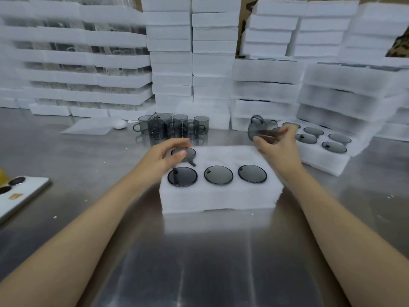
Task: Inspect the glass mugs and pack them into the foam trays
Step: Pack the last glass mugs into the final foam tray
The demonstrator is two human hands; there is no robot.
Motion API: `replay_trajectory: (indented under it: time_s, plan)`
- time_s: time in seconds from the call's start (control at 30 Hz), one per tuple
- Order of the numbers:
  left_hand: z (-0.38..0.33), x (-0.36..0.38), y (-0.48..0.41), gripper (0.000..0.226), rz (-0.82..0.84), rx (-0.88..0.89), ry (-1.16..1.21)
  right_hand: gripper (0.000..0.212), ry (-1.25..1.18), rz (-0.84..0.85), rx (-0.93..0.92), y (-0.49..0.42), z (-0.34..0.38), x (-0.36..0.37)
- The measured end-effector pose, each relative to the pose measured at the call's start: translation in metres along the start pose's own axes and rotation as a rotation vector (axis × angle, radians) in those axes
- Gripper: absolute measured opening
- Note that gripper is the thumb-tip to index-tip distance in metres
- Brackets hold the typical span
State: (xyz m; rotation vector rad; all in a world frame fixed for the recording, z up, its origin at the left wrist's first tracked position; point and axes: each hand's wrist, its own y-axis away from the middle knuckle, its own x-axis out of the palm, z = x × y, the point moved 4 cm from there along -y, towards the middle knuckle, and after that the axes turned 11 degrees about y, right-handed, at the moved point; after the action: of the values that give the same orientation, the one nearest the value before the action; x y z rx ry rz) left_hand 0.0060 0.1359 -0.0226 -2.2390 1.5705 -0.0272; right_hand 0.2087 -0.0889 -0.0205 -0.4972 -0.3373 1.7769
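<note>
Head view. Landmark: the near foam tray [221, 196], a white block on the steel table [88, 151], centred in front of the person.

Front row of the tray: three smoked-glass mugs seated in their wells, only the rims showing: left mug [182, 176], middle mug [218, 175], right mug [252, 173].

Back row, left well: a fourth mug [186, 154] sits partly sunk, handle pointing toward the front row. The left hand [164, 158] is over it, fingers curved around the rim, thumb at the near edge; it appears to be gripping the mug, though motion blur softens the contact.

Right hand [277, 144] is above the tray's back right corner, gripping a fifth mug [260, 128], tilted, handle uppermost. Image blurred there.

Behind the tray: a cluster of loose mugs [172, 127] standing upright on the table. Right of the tray: a second tray [325, 160] with mug rims visible in its wells. Behind both: tall stacks of foam trays [212, 52]. Far left of the tray, at the frame edge: a phone [20, 196] lying flat.
</note>
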Motion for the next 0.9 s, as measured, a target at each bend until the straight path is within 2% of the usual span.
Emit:
replay_trajectory:
  time_s: [0.13, 0.33, 0.47, 0.7, 0.9]
  plan:
    - [0.0, -0.001, 0.002, 0.027, -0.031, 0.0, 0.002, 0.06, 0.23, 0.138, -0.156, 0.001, 0.042, 0.01]
    - [0.002, -0.002, 0.002, 0.024, -0.047, -0.007, 0.006, 0.06, 0.637, 0.415, -0.489, 0.007, 0.092, 0.043]
    - [0.002, -0.002, 0.001, 0.025, -0.045, -0.004, 0.006, 0.065, 0.691, 0.556, -0.603, 0.014, 0.102, 0.058]
    - [-0.001, 0.001, 0.001, 0.028, -0.043, -0.008, -0.015, 0.059, 0.767, 0.564, -0.698, 0.026, 0.113, 0.069]
    - [-0.003, 0.002, 0.002, 0.029, -0.038, -0.021, -0.018, 0.074, 0.813, 0.566, -0.717, 0.027, 0.109, 0.075]
